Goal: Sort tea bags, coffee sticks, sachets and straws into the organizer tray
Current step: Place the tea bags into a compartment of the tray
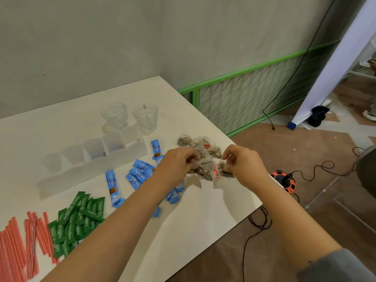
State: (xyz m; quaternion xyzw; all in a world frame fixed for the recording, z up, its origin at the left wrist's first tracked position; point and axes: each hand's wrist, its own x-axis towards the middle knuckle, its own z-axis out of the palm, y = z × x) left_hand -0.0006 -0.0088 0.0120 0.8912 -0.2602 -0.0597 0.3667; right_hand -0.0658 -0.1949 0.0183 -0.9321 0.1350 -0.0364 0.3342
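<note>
Hands meet over the tea bags (pixel 200 148) near the right edge of the tabletop (pixel 203 210). Your left hand (pixel 176 166) has its fingers pinched on a mesh tea bag (pixel 204 169), lifted just above the pile; your right hand (pixel 245 164) pinches another by its red tag (pixel 216 172). Blue coffee sticks (pixel 138 176) lie scattered left of your hands, green sachets (pixel 78 218) and red straws (pixel 22 241) further left. The frosted organizer tray (pixel 85 169) stands behind them.
</note>
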